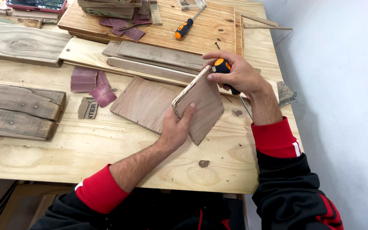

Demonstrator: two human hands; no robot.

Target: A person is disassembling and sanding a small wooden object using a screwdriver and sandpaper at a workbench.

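Two thin boards meet at a corner on the table (107, 149): I see my left hand (176, 127) gripping the upright board (203, 104), light, stiff, best held by its edges; the flat board (143, 102) lies beside. My right hand (235, 74) clasps one screwdriver (225, 70); a second screwdriver (185, 28) lies beyond.

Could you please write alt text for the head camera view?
A person's left hand props a thin wooden panel upright on a workbench, while the right hand holds an orange-and-black screwdriver at its top edge. Sandpaper pieces and planks lie nearby.
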